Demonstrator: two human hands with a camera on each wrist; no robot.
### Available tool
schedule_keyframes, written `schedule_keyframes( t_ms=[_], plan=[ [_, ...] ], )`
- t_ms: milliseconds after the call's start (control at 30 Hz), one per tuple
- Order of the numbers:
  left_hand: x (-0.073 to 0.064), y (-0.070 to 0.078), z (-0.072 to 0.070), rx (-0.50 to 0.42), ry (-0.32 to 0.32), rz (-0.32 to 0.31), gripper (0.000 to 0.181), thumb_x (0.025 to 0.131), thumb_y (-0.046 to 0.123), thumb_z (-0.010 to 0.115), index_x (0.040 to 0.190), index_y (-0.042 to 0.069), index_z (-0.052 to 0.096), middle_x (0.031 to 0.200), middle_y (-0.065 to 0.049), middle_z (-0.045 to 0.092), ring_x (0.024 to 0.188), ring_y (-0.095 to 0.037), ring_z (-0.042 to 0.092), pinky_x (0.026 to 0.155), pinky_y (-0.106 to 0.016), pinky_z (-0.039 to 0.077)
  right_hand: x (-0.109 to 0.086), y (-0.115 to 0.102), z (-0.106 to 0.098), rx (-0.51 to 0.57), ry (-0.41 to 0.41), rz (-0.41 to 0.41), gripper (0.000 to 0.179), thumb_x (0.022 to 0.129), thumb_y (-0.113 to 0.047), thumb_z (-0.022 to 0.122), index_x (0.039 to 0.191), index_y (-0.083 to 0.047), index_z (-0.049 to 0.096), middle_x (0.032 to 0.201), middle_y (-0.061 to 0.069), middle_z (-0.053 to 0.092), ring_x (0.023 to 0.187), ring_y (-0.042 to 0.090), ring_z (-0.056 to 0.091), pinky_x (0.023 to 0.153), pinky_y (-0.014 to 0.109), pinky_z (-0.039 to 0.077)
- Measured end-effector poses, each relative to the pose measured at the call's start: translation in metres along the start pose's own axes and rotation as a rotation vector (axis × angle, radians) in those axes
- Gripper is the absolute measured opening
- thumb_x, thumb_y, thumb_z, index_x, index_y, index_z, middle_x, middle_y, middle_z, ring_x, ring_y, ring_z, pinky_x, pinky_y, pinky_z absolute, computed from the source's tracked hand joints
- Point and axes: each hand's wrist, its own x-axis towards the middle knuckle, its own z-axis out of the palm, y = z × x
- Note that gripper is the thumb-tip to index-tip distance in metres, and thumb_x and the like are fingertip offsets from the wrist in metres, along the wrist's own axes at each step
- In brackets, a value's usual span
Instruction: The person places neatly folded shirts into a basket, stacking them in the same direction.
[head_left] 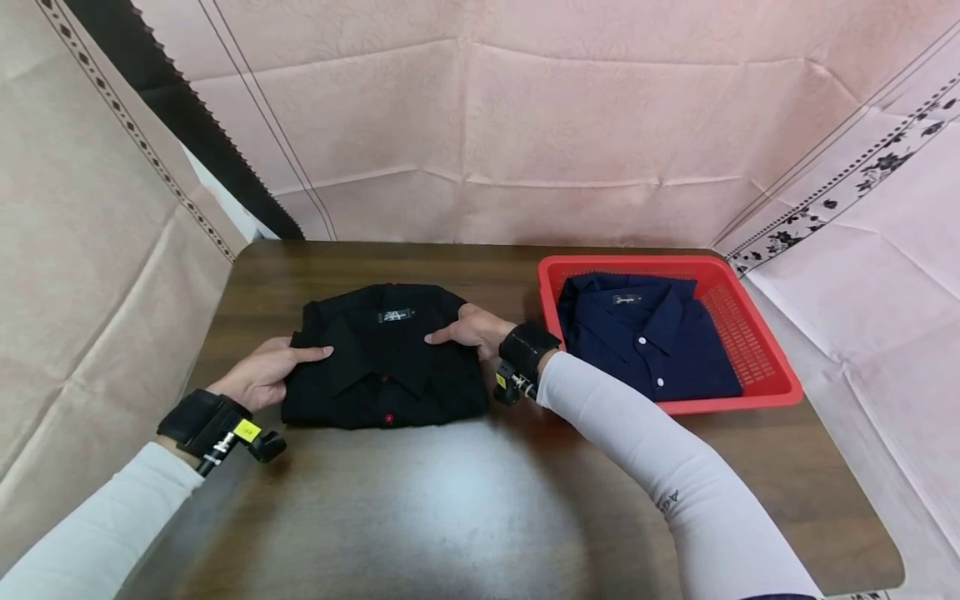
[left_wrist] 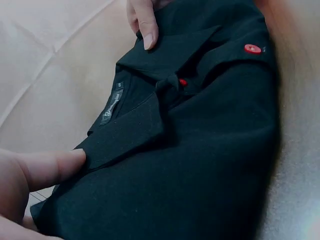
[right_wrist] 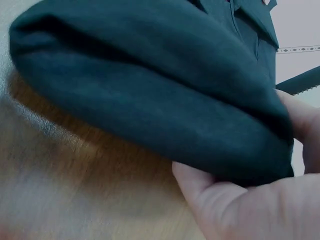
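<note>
A folded black shirt (head_left: 390, 358) with red buttons and a label inside its collar is held between both hands over the table. My left hand (head_left: 264, 373) grips its left side, thumb on top by the collar and the other fingers beneath. On the opposite side my right hand (head_left: 480, 327) holds the shirt, its thumb lying on top. In the right wrist view, fingers (right_wrist: 192, 182) reach under the thick folded edge of the shirt (right_wrist: 150, 100), which stands off the wood. The left wrist view shows the collar and label of the shirt (left_wrist: 200, 150) close up.
To the right stands a red plastic basket (head_left: 765, 350) with a folded navy shirt (head_left: 645, 337) in it, white buttons facing up. The brown wooden table (head_left: 420, 517) has rounded corners. Pale patterned cloth (head_left: 525, 125) hangs behind and at the sides.
</note>
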Motion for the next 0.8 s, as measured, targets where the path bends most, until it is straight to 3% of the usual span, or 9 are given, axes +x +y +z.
schedule_keyframes(
  t_ms=[133, 333, 500, 633, 800],
  plan=[
    [0.0, -0.002, 0.0, -0.004, -0.033, 0.052, 0.039, 0.096, 0.009, 0.058, 0.13, 0.011, 0.038, 0.109, 0.003, 0.068, 0.101, -0.013, 0.065, 0.087, -0.032, 0.054, -0.001, -0.001, -0.003, -0.019, -0.011, -0.048, 0.091, 0.082, -0.024, 0.077, 0.151, 0.004, 0.025, 0.15, 0.017, 0.037, 0.127, 0.028, 0.041, 0.11, 0.046, 0.035],
    [-0.001, 0.002, 0.004, 0.002, -0.02, 0.115, 0.049, 0.095, 0.008, 0.059, 0.138, 0.011, 0.036, 0.114, 0.005, 0.066, 0.104, -0.012, 0.064, 0.088, -0.031, 0.054, -0.009, -0.01, -0.01, -0.078, 0.013, -0.123, 0.075, 0.085, -0.024, 0.074, 0.143, 0.008, 0.038, 0.142, 0.019, 0.046, 0.122, 0.027, 0.046, 0.106, 0.04, 0.04],
    [-0.009, 0.012, 0.013, 0.001, -0.016, 0.145, 0.067, 0.095, 0.01, 0.06, 0.151, 0.008, 0.025, 0.12, 0.007, 0.064, 0.108, -0.01, 0.062, 0.089, -0.03, 0.053, -0.022, -0.018, -0.02, -0.088, 0.017, -0.169, 0.068, 0.087, -0.023, 0.071, 0.141, 0.007, 0.042, 0.135, 0.017, 0.05, 0.115, 0.026, 0.049, 0.102, 0.039, 0.042],
    [-0.015, 0.023, 0.023, 0.017, -0.03, 0.169, 0.078, 0.095, 0.012, 0.06, 0.158, 0.009, 0.015, 0.135, 0.001, 0.052, 0.11, -0.009, 0.061, 0.091, -0.03, 0.052, -0.033, -0.025, -0.032, -0.121, 0.035, -0.207, 0.071, 0.089, -0.026, 0.07, 0.145, 0.005, 0.04, 0.135, 0.015, 0.054, 0.115, 0.023, 0.05, 0.104, 0.038, 0.041],
    [-0.021, 0.038, 0.04, 0.014, -0.05, 0.191, 0.079, 0.095, 0.012, 0.06, 0.158, 0.01, 0.014, 0.147, -0.005, 0.039, 0.112, -0.009, 0.06, 0.092, -0.031, 0.052, -0.052, -0.035, -0.052, -0.1, 0.024, -0.231, 0.069, 0.09, -0.025, 0.069, 0.145, 0.005, 0.041, 0.114, 0.013, 0.062, 0.106, 0.022, 0.056, 0.097, 0.036, 0.045]
  ],
)
